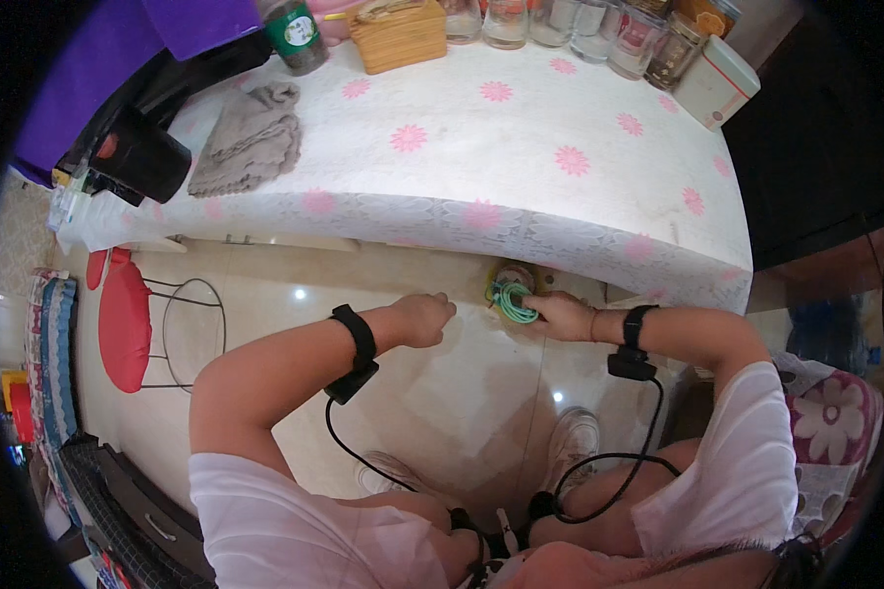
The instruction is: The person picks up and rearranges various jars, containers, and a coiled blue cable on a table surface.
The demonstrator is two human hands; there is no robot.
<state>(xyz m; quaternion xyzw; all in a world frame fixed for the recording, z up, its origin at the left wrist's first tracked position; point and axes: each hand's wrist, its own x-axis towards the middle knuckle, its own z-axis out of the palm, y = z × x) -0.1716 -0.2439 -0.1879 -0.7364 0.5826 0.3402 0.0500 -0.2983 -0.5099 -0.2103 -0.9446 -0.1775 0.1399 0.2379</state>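
Observation:
A coil of mint-green cable hangs in front of the table edge, pinched between the thumb and fingers of my right hand. The coil is wound into several loops. To its left is my left hand, apart from the cable, with its fingers curled in. I see nothing held in it. Beyond the coil, low under the table's edge, a round container is partly hidden by the cable. Black bands with small boxes and black cords are strapped round both my wrists.
The table wears a white cloth with pink flowers. On it are a grey cloth, a wooden box, a green-labelled bottle, several glasses and a white box. A red stool stands at left.

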